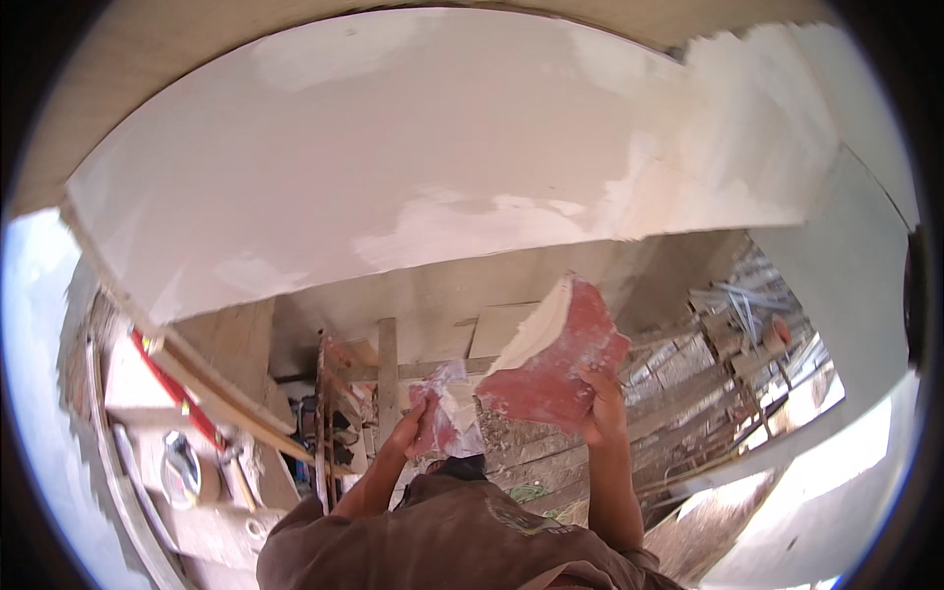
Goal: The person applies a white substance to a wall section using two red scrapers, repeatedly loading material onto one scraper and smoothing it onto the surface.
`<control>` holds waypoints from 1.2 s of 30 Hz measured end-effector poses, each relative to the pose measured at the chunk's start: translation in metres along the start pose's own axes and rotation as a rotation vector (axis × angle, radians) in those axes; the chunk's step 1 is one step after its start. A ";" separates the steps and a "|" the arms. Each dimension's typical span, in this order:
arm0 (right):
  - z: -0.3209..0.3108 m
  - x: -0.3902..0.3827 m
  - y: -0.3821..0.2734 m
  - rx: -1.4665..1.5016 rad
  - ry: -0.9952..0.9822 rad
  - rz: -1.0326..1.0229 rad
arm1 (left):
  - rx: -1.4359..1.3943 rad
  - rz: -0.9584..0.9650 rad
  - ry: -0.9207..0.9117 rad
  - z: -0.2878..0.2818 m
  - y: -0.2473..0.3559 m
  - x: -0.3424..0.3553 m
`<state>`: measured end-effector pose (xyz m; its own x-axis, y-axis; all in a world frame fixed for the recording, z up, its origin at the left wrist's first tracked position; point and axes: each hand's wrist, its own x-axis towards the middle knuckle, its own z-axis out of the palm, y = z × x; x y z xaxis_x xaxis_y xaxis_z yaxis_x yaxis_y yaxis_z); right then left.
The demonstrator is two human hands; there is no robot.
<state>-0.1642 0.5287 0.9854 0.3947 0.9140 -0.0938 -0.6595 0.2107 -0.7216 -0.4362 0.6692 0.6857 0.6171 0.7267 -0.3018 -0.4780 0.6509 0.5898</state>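
Note:
My right hand (604, 408) grips the lower right edge of a large, irregular red sheet (546, 383), smeared with white. A thick band of cream-coloured putty (536, 329) lies along its upper left side. Lower and to the left, my left hand (405, 429) is closed on a smaller red putty spreader (430, 413), also streaked with white and carrying putty (458, 405). The two red pieces are close together but apart. Ahead of both hands stretches a pale board surface (393, 157) with whiter patches of filler; neither hand touches it.
On the left, a red bar (177, 388), a round container (189, 480), a wooden-handled tool (241, 482) and a tape roll (256, 529) rest on a ledge. Below are wooden planks (551, 462). Metal pieces and timber (752, 320) lie piled at right.

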 end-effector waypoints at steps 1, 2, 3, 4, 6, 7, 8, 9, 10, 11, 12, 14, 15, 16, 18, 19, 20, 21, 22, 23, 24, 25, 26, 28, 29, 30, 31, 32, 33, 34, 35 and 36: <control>-0.002 -0.001 -0.003 0.001 0.013 0.005 | -0.078 -0.038 -0.038 0.001 0.001 -0.005; -0.006 0.000 -0.003 -0.015 0.014 -0.013 | -0.152 -0.079 -0.075 0.002 0.003 -0.005; -0.010 0.006 -0.001 -0.027 0.007 -0.025 | -0.133 -0.080 -0.072 -0.002 0.004 -0.005; -0.012 0.010 -0.001 -0.042 0.000 -0.037 | -0.114 -0.078 -0.070 -0.009 0.007 -0.005; -0.013 0.013 -0.015 -0.085 0.028 -0.092 | -0.101 -0.084 -0.084 -0.019 0.008 -0.001; -0.011 0.015 -0.022 -0.106 0.034 -0.107 | -0.107 -0.085 -0.093 -0.025 0.009 -0.003; -0.006 0.013 -0.034 -0.121 0.076 -0.162 | -0.117 -0.088 -0.103 -0.026 0.009 -0.003; 0.002 0.010 -0.047 -0.137 0.115 -0.215 | -0.128 -0.088 -0.111 -0.027 0.010 -0.001; 0.003 0.007 -0.059 -0.155 0.167 -0.268 | -0.122 -0.109 -0.140 -0.020 0.012 -0.001; 0.001 0.007 -0.068 -0.188 0.222 -0.302 | -0.122 -0.128 -0.167 -0.013 0.012 -0.003; -0.003 0.008 -0.077 -0.220 0.274 -0.332 | -0.123 -0.144 -0.192 -0.006 0.014 -0.006; -0.011 0.022 -0.092 -0.389 0.215 -0.484 | -0.078 -0.114 -0.151 -0.008 0.016 -0.006; -0.014 0.028 -0.099 -0.477 0.184 -0.558 | -0.057 -0.098 -0.132 -0.010 0.016 -0.006; 0.002 0.029 -0.105 -0.533 0.183 -0.665 | -0.053 -0.110 -0.120 -0.012 0.018 -0.007; 0.021 0.050 -0.115 -0.762 0.176 -0.841 | -0.048 -0.135 -0.108 -0.011 0.020 -0.004; 0.019 0.067 -0.120 -0.936 0.178 -0.899 | 0.004 -0.135 -0.107 -0.010 0.019 -0.004; 0.033 0.080 -0.122 -1.087 0.225 -1.107 | 0.056 -0.125 -0.103 -0.009 0.021 -0.004; 0.051 0.094 -0.123 -1.240 0.276 -1.319 | 0.109 -0.113 -0.103 -0.008 0.022 -0.002; 0.062 0.111 -0.124 -1.268 0.307 -1.378 | 0.099 -0.126 -0.109 -0.006 0.022 -0.002; 0.070 0.128 -0.124 -1.299 0.344 -1.437 | 0.090 -0.141 -0.117 0.001 0.023 -0.003; 0.080 0.144 -0.127 -1.319 0.419 -1.451 | 0.081 -0.151 -0.123 0.006 0.025 -0.003; 0.091 0.159 -0.130 -1.336 0.488 -1.465 | 0.064 -0.139 -0.142 0.005 0.024 -0.002; 0.105 0.174 -0.129 -1.347 0.547 -1.478 | 0.045 -0.118 -0.155 -0.002 0.024 -0.003; 0.119 0.202 -0.125 -1.386 0.621 -1.453 | 0.018 -0.112 -0.165 -0.006 0.023 -0.003; 0.122 0.207 -0.125 -1.414 0.659 -1.434 | 0.008 -0.121 -0.155 -0.004 0.021 -0.006; 0.121 0.209 -0.119 -1.483 0.643 -1.438 | -0.002 -0.131 -0.146 -0.001 0.019 -0.007; 0.127 0.205 -0.106 -1.542 0.606 -1.442 | -0.004 -0.118 -0.143 -0.002 0.022 -0.011; 0.131 0.192 -0.094 -1.568 0.519 -1.497 | -0.011 -0.109 -0.144 -0.002 0.022 -0.014; 0.132 0.181 -0.089 -1.559 0.396 -1.507 | -0.019 -0.100 -0.143 -0.002 0.023 -0.017; 0.127 0.165 -0.089 -1.553 0.277 -1.513 | -0.018 -0.106 -0.117 0.000 0.022 -0.019; 0.121 0.153 -0.091 -1.538 0.161 -1.517 | -0.012 -0.111 -0.091 0.000 0.024 -0.019; 0.115 0.151 -0.101 -1.592 0.176 -1.531 | -0.007 -0.113 -0.064 0.000 0.027 -0.020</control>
<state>-0.1110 0.6849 1.1230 0.0455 0.3240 0.9450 0.9953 0.0668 -0.0708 -0.4609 0.6723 0.7075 0.7058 0.6332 -0.3177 -0.4072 0.7296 0.5494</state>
